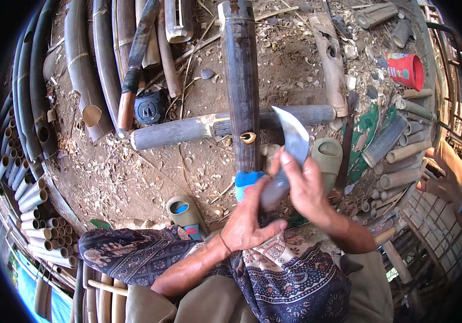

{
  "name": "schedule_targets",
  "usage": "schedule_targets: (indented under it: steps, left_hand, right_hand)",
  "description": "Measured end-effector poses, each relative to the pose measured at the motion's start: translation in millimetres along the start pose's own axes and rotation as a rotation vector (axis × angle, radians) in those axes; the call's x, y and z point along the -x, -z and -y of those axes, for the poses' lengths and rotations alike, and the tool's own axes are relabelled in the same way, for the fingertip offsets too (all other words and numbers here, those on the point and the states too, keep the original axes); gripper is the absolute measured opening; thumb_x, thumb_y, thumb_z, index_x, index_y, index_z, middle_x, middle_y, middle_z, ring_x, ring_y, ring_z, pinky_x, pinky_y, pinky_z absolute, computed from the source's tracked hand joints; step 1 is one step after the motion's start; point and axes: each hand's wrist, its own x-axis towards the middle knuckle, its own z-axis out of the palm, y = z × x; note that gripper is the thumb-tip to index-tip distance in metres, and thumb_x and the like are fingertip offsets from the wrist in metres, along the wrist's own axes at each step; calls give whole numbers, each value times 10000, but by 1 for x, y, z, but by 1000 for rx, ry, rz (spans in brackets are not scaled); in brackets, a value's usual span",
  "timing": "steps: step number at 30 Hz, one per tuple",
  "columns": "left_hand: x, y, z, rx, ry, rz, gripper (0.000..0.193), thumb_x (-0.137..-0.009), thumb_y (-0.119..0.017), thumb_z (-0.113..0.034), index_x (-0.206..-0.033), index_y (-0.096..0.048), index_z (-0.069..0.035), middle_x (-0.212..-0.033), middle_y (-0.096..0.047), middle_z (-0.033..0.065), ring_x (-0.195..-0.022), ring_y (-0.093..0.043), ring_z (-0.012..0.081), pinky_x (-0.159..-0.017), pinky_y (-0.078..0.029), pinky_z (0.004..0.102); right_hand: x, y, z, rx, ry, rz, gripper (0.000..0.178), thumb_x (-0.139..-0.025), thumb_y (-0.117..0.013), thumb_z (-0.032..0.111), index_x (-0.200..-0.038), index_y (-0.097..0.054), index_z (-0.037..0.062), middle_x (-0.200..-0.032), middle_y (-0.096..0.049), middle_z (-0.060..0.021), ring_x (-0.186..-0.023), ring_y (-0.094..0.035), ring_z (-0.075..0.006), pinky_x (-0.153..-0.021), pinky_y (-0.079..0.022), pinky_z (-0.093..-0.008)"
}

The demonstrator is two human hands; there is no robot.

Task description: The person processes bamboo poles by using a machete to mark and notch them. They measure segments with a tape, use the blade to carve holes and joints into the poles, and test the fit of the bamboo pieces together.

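Note:
My right hand [309,185] is closed around a knife [295,137] with a broad, curved, shiny blade pointing up and away. Below its fingers a grey, motion-smeared part [275,194] appears to be the knife's lower end. Beside that part is my left hand [247,223], thumb and fingers apart; whether it touches is unclear. Just beyond my hands, a dark bamboo pole [240,81] with a hole cut near its close end rests across another bamboo pole [172,132]. A blue-socked foot [246,182] is against the near end of the holed pole.
Left of the poles lie a long knife with a wooden handle [126,107], a dark tape measure [150,106] and long bamboo poles [83,59]. Olive clogs [188,212] stand on chip-strewn soil. At right are a red tub [406,71], bamboo pieces [408,151] and another person's hand [441,177].

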Motion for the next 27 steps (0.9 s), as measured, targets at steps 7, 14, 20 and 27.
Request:
schedule_targets:
  steps: [7, 14, 20, 27]
  left_hand:
    - [32, 53, 39, -400, 295, -144, 398, -694, -727, -144, -1044, -617, 11, -796, -676, 137, -694, -669, 231, -651, -554, 341]
    - [15, 109, 26, -582, 279, -129, 361, -705, -799, -205, -957, -675, 21, -830, -715, 150, -710, -702, 198, -598, -563, 331]
    - [-79, 119, -87, -1206, 76, 319, 218, -695, -723, -183, -842, -644, -43, -765, -663, 103, -697, -687, 279, -610, -546, 399]
    - [-111, 79, -135, -1727, -199, 609, 92, -837, -644, -154, -842, -645, -62, -711, -626, 30, -639, -605, 138, -561, -462, 287]
  right_hand:
    - [-11, -50, -22, -85, -494, 371, 339, -1042, -398, 222, -972, -615, -28, -786, -695, -99, -422, -540, -104, -372, -455, -224]
    - [-25, -77, -23, -509, -452, 356, 390, -1042, -400, 258, -946, -585, -72, -735, -665, -189, -510, -658, -191, -440, -547, -259]
    - [-25, -46, -16, -1241, -487, 192, 218, -993, -401, 220, -1109, -528, 86, -1125, -640, -254, -634, -678, -242, -565, -591, -337]
    - [-18, -43, -45, -1701, -504, 325, 261, -1026, -416, 321, -1159, -539, 132, -1043, -691, -115, -694, -691, -242, -638, -600, -372]
